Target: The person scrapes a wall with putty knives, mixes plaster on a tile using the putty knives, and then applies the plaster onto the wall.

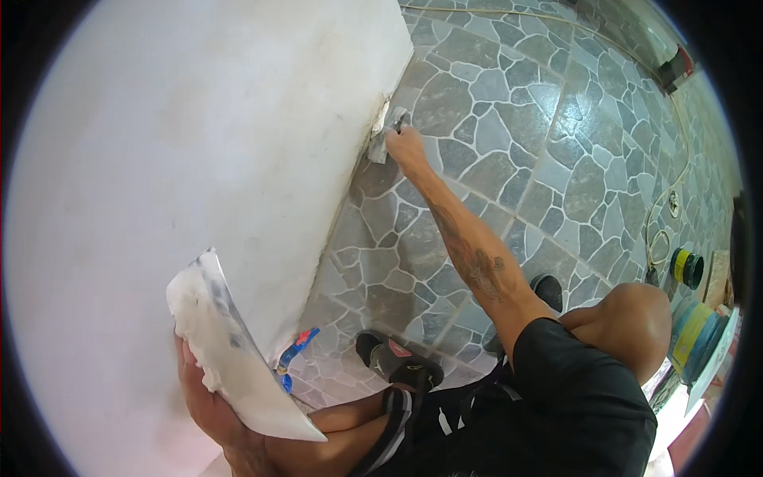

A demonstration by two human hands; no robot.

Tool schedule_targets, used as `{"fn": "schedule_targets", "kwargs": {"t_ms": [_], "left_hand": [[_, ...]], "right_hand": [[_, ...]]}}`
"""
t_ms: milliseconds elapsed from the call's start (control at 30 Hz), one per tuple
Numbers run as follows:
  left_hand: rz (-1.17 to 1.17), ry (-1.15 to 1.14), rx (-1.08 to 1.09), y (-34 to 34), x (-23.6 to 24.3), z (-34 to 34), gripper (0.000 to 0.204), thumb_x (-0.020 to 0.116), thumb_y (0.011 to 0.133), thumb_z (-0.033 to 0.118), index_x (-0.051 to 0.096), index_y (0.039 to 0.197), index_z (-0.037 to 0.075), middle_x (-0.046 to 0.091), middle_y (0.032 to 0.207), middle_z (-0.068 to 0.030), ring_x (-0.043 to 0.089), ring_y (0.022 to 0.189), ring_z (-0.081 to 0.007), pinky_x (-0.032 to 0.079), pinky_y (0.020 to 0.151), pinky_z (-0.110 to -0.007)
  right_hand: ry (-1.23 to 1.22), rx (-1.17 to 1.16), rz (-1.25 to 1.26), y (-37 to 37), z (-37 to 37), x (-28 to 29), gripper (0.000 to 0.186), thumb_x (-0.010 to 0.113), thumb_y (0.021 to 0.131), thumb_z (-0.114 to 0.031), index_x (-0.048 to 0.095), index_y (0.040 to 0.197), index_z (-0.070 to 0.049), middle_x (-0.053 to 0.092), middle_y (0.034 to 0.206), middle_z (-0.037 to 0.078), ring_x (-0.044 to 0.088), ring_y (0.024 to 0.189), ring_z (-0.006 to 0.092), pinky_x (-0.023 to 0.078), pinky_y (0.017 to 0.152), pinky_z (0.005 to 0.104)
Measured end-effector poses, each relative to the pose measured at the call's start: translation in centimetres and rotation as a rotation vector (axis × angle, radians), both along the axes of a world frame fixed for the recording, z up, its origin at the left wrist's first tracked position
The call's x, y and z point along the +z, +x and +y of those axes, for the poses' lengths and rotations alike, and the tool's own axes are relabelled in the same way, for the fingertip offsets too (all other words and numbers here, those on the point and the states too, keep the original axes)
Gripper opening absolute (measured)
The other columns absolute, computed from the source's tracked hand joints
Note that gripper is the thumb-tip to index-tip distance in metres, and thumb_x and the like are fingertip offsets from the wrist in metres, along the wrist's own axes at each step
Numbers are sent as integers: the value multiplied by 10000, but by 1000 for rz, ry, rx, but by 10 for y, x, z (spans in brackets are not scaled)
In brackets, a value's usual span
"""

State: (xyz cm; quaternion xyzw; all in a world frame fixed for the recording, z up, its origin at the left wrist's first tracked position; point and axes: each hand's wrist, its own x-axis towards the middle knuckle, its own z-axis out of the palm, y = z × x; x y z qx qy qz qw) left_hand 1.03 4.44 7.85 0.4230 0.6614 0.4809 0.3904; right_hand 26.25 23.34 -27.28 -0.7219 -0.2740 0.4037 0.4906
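My left hand [203, 397] is wrapped round the underside of a broad, slightly curved plate [266, 397] with a smooth pale face. Thick white putty [191, 310] is spread along its far end and left edge. At the end of my outstretched arm, my right hand [405, 145] grips a filling knife [378, 149] with a wide flat blade. The blade lies against the foot of the white wall [238, 119], where wall and floor meet. A patch of fresh white putty [381, 118] shows right beside it. My fingers partly hide the knife's handle.
Grey stone-patterned tiles [493, 135] cover the floor. A blue object with a red patch [296, 350] lies at the wall base near my shoe [393, 358]. Far right stand a small dark tub with a yellow band [687, 269] and a larger bucket [691, 338]. A pale cable [682, 135] runs along the right.
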Motion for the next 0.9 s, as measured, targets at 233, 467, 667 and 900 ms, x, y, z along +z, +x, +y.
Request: {"fn": "schedule_targets", "kwargs": {"t_ms": [233, 467, 667, 900], "left_hand": [[814, 247, -124, -37, -6, -9, 302, 410, 975, 101, 488, 1234, -33, 555, 860, -95, 550, 597, -142, 462, 455, -236], [530, 139, -27, -20, -10, -5, 293, 440, 959, 69, 486, 1223, -51, 568, 884, -113, 551, 624, -135, 466, 477, -226], [810, 189, -113, -19, -14, -2, 275, 404, 970, 85, 467, 1201, -51, 547, 875, -112, 533, 577, -137, 453, 453, -222], [243, 26, 254, -10, -3, 6, 244, 371, 983, 127, 472, 1126, -44, 523, 850, -109, 496, 527, -127, 421, 418, -216]], "right_hand": [[30, 60, -177, -12, 28, 26, 332, 517, 796, -220, 624, 826, 93, 632, 876, 329, 623, 871, 471, 487, 816, 482], [169, 17, -110, 6, 5, 38, 344, 583, 811, -250, 635, 839, 89, 639, 714, 229, 625, 666, 323, 480, 649, 431], [88, -119, 66, 36, -2, 1, 356, 578, 807, -235, 617, 784, 118, 593, 641, 154, 559, 615, 194, 446, 595, 383], [7, -60, -55, 37, 22, -43, 380, 568, 799, -239, 628, 810, 136, 639, 707, 217, 611, 671, 247, 465, 636, 413]]}}
